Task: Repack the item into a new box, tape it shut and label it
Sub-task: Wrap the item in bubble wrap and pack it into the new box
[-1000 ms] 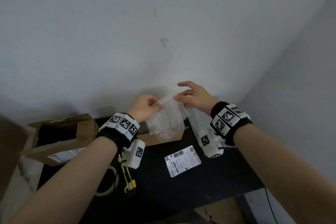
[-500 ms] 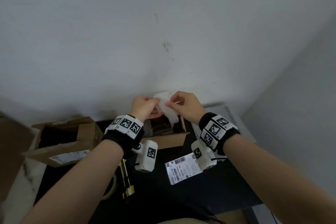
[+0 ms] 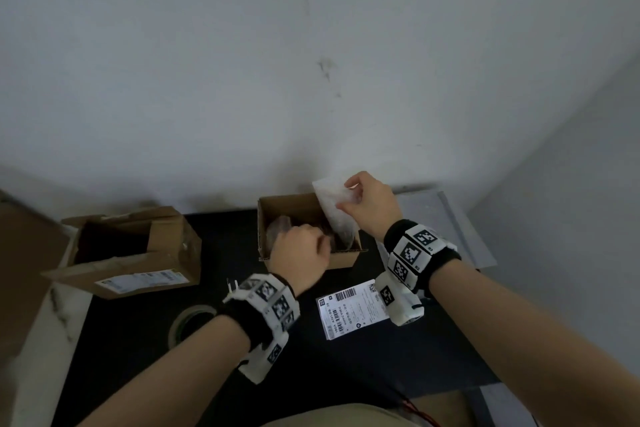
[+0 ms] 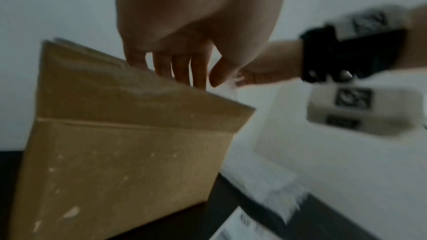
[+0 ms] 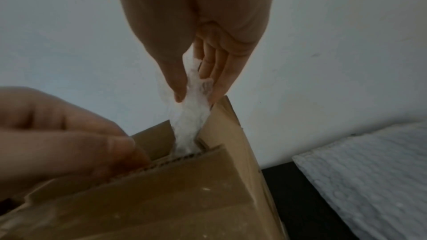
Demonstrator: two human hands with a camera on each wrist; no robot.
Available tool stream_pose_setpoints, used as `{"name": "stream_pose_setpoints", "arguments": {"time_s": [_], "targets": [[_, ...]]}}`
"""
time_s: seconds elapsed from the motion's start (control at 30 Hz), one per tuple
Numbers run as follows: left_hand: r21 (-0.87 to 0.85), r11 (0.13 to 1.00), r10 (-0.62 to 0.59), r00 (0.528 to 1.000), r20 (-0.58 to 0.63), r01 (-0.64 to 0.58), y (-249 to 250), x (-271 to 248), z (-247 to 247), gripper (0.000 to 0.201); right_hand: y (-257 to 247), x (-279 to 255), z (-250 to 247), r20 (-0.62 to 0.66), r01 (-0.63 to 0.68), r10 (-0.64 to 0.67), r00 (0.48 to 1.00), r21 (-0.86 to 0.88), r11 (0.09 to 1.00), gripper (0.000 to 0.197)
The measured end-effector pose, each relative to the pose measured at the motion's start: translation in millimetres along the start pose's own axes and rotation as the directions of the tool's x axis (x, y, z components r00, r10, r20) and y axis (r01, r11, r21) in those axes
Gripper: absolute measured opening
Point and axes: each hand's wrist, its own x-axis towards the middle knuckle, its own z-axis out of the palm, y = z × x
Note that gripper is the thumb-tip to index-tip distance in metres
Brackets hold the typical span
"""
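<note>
On the black table, the small open brown cardboard box stands at the back by the wall; a larger open cardboard box lies to its left, the white printed label and the grey tape roll in front.

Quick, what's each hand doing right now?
Left hand: over the small box, grip can't be told.
Right hand: pinching the bubble wrap.

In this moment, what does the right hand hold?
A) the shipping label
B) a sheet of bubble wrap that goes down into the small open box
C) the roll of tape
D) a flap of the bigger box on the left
B: the right hand pinches the bubble wrap between thumb and fingers, and its lower end hangs inside the small open box; the roll of tape and the shipping label lie untouched on the table.
</note>
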Motion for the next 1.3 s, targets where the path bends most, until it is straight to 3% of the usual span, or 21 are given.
{"name": "stream_pose_setpoints", "arguments": {"time_s": [0.1, 0.2, 0.3, 0.4, 0.53, 0.67, 0.87, 0.93, 1.0, 1.17, 1.3], "targets": [[0.202, 0.964, 0.179, 0.984, -0.01, -0.174, 4, -13, 21, 0.033, 3, -1, 2, -0.005, 0.003, -0.003, 1.0, -0.022, 1.0, 0.026], [0.275, 0.923, 0.285, 0.958, -0.025, -0.268, 3, -14, 31, 0.047, 4, -2, 2, 0.008, 0.057, -0.057, 0.998, -0.068, 0.996, 0.022], [0.322, 0.888, 0.355, 0.934, -0.03, -0.327, 6, -13, 34, 0.049, 4, -1, 3, 0.011, 0.1, -0.1, 0.995, -0.105, 0.989, 0.017], [0.354, 0.868, 0.38, 0.925, -0.02, -0.349, 11, -10, 34, 0.042, 4, 0, 3, 0.013, 0.143, -0.142, 0.99, -0.122, 0.982, 0.015], [0.382, 0.842, 0.41, 0.912, 0.008, -0.382, 11, -7, 40, 0.018, 8, -2, 3, 0.088, 0.224, -0.21, 0.974, -0.186, 0.957, 0.019], [0.379, 0.828, 0.402, 0.909, 0.112, -0.413, 9, -6, 38, 0.034, 13, -1, -1, 0.113, 0.301, -0.279, 0.954, -0.312, 0.901, 0.019], [0.407, 0.817, 0.405, 0.909, 0.101, -0.409, 5, -6, 41, 0.041, 17, 3, 0, 0.186, 0.32, -0.263, 0.947, -0.459, 0.829, 0.012], [0.407, 0.807, 0.443, 0.895, 0.062, -0.428, 2, -6, 42, 0.034, 17, 5, 4, 0.263, 0.344, -0.232, 0.936, -0.556, 0.757, 0.016], [0.402, 0.81, 0.467, 0.884, -0.002, -0.427, -1, -6, 43, 0.026, 19, 4, 8, 0.307, 0.407, -0.267, 0.913, -0.662, 0.629, 0.017], [0.359, 0.822, 0.511, 0.851, -0.12, -0.443, -2, -5, 47, 0.014, 31, -6, 19, 0.453, 0.553, -0.324, 0.831, -0.74, 0.383, 0.028], [0.333, 0.826, 0.525, 0.835, -0.163, -0.454, -6, -6, 46, 0.02, 43, -10, 21, 0.481, 0.57, -0.31, 0.82, -0.728, 0.381, 0.031]]}}
